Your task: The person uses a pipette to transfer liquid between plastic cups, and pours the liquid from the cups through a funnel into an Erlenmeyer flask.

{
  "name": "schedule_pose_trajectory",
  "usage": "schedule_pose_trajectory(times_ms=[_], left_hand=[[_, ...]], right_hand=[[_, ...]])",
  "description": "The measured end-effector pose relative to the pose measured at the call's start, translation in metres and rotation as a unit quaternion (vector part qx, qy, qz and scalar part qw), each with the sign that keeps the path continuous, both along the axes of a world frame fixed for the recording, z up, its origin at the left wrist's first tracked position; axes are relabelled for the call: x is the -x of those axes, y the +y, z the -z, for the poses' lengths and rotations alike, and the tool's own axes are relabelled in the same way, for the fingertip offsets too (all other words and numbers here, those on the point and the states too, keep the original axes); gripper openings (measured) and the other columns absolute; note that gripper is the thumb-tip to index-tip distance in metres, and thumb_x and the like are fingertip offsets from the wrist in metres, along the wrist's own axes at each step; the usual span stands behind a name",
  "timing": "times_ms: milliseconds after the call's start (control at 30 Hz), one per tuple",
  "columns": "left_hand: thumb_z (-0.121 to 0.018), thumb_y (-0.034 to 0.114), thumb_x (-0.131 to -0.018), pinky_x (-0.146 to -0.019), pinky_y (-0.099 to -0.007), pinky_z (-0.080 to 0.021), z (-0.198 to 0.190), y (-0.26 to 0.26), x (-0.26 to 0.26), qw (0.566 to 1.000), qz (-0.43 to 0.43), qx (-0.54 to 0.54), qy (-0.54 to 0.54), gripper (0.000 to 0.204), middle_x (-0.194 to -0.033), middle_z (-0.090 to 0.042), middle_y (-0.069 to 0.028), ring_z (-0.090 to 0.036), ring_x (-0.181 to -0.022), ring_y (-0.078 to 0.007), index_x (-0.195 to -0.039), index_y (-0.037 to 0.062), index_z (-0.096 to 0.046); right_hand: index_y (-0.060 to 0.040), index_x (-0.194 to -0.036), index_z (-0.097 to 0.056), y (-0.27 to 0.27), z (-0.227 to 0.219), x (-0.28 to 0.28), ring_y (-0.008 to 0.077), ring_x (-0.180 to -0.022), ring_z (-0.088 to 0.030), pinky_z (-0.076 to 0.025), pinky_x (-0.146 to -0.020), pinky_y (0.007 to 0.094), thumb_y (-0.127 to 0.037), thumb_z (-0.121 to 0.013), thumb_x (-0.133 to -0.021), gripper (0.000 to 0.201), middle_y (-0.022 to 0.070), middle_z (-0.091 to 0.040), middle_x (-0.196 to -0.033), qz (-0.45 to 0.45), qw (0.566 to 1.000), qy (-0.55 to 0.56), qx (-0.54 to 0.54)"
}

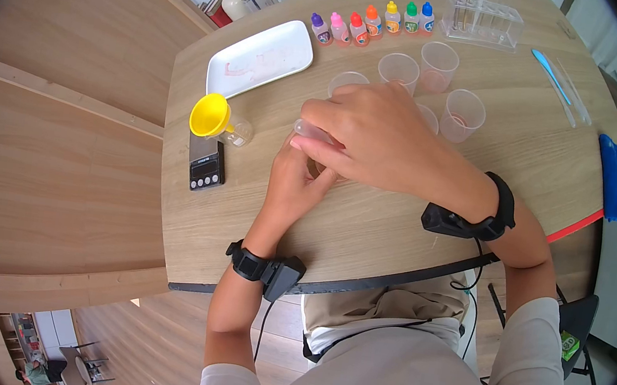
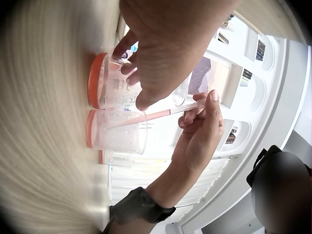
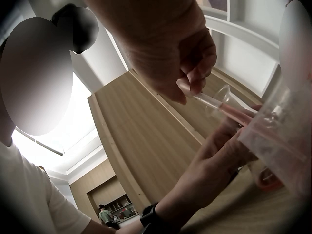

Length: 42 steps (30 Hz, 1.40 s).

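Note:
My right hand (image 1: 382, 136) pinches the top end of a clear plastic dropper (image 2: 168, 112), with pinkish liquid in its stem. The dropper slants down into a translucent plastic cup (image 2: 119, 131) that has a layer of orange-red liquid at its base. My left hand (image 2: 163, 63) grips a second cup (image 2: 105, 80) right beside it, also holding orange-red liquid. Seen from the head, the left hand (image 1: 296, 179) is low over the table, and the right hand hides most of both cups. The right wrist view shows the dropper (image 3: 234, 114) passing in front of the left hand.
More plastic cups (image 1: 464, 117) stand beyond the right hand. Behind are a white tray (image 1: 263, 62), several dropper bottles (image 1: 372, 22) and a test tube rack (image 1: 481, 32). At left are a yellow funnel (image 1: 210, 115) and scale (image 1: 207, 167); at right, thin sticks (image 1: 554, 75) and a blue roll (image 1: 612, 178).

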<state>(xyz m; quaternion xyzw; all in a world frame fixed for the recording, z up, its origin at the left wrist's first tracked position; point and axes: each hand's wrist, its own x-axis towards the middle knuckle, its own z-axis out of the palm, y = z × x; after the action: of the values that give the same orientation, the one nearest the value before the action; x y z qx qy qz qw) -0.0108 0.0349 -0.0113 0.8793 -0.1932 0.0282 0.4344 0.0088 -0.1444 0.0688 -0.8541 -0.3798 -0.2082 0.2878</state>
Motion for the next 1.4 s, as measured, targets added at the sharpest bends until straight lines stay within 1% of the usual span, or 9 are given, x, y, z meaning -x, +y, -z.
schedule_pose_trajectory(times_ms=[267,367,567,633,867,1067,1267,1367,1400], left_hand=[[-0.072,0.007,-0.074,-0.062,-0.0348,-0.051,0.0002,0.0000,0.0003,1.000,0.005,-0.005,-0.018,0.037,-0.102,-0.060,-0.0155,-0.061,-0.087,-0.0298,-0.108,-0.0017,-0.058],[-0.072,0.007,-0.074,-0.065,-0.0359,-0.051,-0.0014,-0.0011,0.0010,1.000,-0.008,0.006,0.008,0.037,-0.102,-0.060,-0.0155,-0.061,-0.087,-0.0303,-0.107,-0.0016,-0.058],[-0.072,0.007,-0.074,-0.067,-0.0368,-0.051,0.0004,0.0002,0.0000,1.000,0.002,-0.011,-0.018,0.038,-0.102,-0.060,-0.0156,-0.061,-0.088,-0.0308,-0.108,-0.0014,-0.058],[-0.073,0.007,-0.074,-0.069,-0.0374,-0.051,-0.0010,-0.0003,0.0009,1.000,-0.006,0.000,-0.004,0.037,-0.102,-0.060,-0.0158,-0.061,-0.088,-0.0314,-0.107,-0.0010,-0.059],[-0.074,0.007,-0.073,-0.069,-0.0373,-0.051,0.0004,0.0004,0.0005,1.000,-0.007,-0.010,-0.011,0.037,-0.102,-0.061,-0.0158,-0.062,-0.088,-0.0313,-0.106,-0.0008,-0.059],[-0.074,0.007,-0.073,-0.070,-0.0377,-0.051,-0.0001,0.0001,0.0002,1.000,-0.011,0.004,0.012,0.037,-0.105,-0.061,-0.0164,-0.061,-0.089,-0.0323,-0.107,-0.0008,-0.059],[-0.073,0.008,-0.074,-0.064,-0.0349,-0.052,-0.0005,-0.0009,0.0002,1.000,-0.002,0.007,-0.014,0.033,-0.104,-0.060,-0.0151,-0.062,-0.089,-0.0298,-0.104,0.0006,-0.062],[-0.074,0.009,-0.074,-0.061,-0.0334,-0.052,-0.0040,-0.0028,0.0013,1.000,-0.012,0.020,0.015,0.031,-0.104,-0.060,-0.0140,-0.062,-0.089,-0.0279,-0.102,0.0016,-0.064],[-0.075,0.009,-0.074,-0.060,-0.0330,-0.052,-0.0037,-0.0029,0.0012,0.999,-0.015,0.022,0.020,0.031,-0.104,-0.060,-0.0137,-0.062,-0.089,-0.0274,-0.101,0.0017,-0.064]], right_hand=[[-0.0087,-0.074,-0.060,0.0001,-0.0002,-0.0003,0.0255,-0.054,-0.052,-0.036,-0.047,0.0391,-0.033,-0.066,-0.085,0.027,0.0066,-0.049,-0.055,-0.002,1.000,-0.007,-0.004],[-0.0087,-0.073,-0.060,-0.0003,-0.0008,-0.0004,0.0254,-0.054,-0.052,-0.035,-0.047,0.0391,-0.033,-0.067,-0.085,0.027,0.0067,-0.048,-0.055,-0.003,1.000,-0.006,0.000],[-0.0085,-0.074,-0.061,-0.0002,-0.0007,-0.0004,0.0259,-0.054,-0.053,-0.036,-0.047,0.0392,-0.032,-0.067,-0.085,0.027,0.0070,-0.049,-0.056,-0.002,1.000,0.001,-0.001],[-0.0085,-0.074,-0.061,-0.0001,-0.0002,-0.0006,0.0261,-0.054,-0.053,-0.037,-0.047,0.0394,-0.032,-0.067,-0.085,0.027,0.0072,-0.050,-0.056,-0.004,1.000,0.001,-0.002],[-0.0085,-0.073,-0.060,-0.0002,-0.0005,-0.0001,0.0261,-0.054,-0.053,-0.036,-0.047,0.0396,-0.032,-0.067,-0.084,0.026,0.0070,-0.049,-0.056,-0.003,1.000,0.004,-0.005],[-0.0086,-0.073,-0.060,-0.0004,-0.0008,0.0003,0.0260,-0.054,-0.052,-0.036,-0.046,0.0398,-0.032,-0.067,-0.084,0.027,0.0067,-0.049,-0.056,-0.003,1.000,-0.001,-0.006],[-0.0093,-0.074,-0.060,0.0009,0.0002,0.0007,0.0255,-0.054,-0.052,-0.036,-0.046,0.0397,-0.033,-0.067,-0.085,0.027,0.0065,-0.048,-0.056,0.000,1.000,-0.011,0.000],[-0.0095,-0.074,-0.060,0.0010,-0.0011,0.0014,0.0252,-0.053,-0.053,-0.036,-0.046,0.0396,-0.033,-0.067,-0.085,0.027,0.0062,-0.049,-0.056,0.002,1.000,-0.011,0.007],[-0.0072,-0.074,-0.062,0.0011,-0.0030,0.0018,0.0287,-0.054,-0.057,-0.040,-0.049,0.0414,-0.032,-0.065,-0.085,0.027,0.0100,-0.054,-0.056,-0.006,1.000,0.001,0.006]])
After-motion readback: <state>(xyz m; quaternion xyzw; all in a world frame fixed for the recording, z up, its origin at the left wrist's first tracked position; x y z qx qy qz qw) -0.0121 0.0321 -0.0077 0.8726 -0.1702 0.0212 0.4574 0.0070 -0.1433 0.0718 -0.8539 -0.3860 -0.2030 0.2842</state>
